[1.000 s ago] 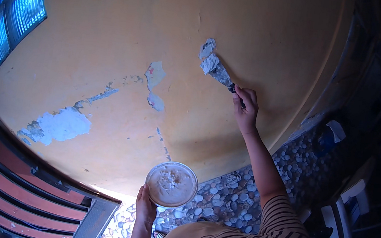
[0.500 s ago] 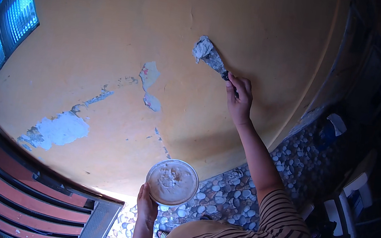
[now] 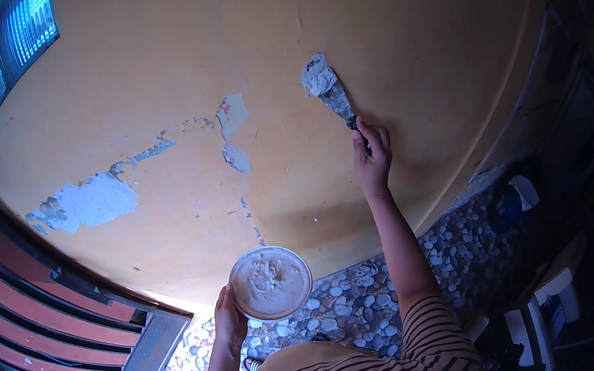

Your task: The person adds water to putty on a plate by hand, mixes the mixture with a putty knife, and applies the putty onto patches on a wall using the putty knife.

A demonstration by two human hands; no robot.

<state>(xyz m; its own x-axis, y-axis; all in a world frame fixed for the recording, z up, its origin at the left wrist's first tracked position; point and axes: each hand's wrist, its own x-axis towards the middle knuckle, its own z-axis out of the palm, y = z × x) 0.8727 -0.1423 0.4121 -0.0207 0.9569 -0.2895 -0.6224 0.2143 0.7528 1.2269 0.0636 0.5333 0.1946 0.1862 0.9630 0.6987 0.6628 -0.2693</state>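
Note:
My right hand [image 3: 374,154] grips the dark handle of a putty knife [image 3: 339,103] at the yellow-orange wall [image 3: 406,42]. A thick lump of whitish putty [image 3: 319,77] covers the blade's end; whether the blade touches the wall I cannot tell. My left hand [image 3: 230,319] holds a round tub [image 3: 268,314] low in front of me, fingers along its left side. Pale filler [image 3: 277,280] with a churned, lumpy middle lies in the tub. Left of the knife, the wall has a peeled patch [image 3: 232,121] and a larger whitish patch [image 3: 96,200].
At the far left is a louvred window [image 3: 21,29]. A red slatted structure with dark bars [image 3: 56,304] stands at the lower left. Pebble-patterned flooring [image 3: 371,308] runs below the wall. A white chair-like object [image 3: 532,340] and a blue container [image 3: 510,206] sit at the right.
The putty knife has barely shifted, its blade tilting slightly. A small white speck now shows below it against the wall. The tub has moved very slightly up and right.

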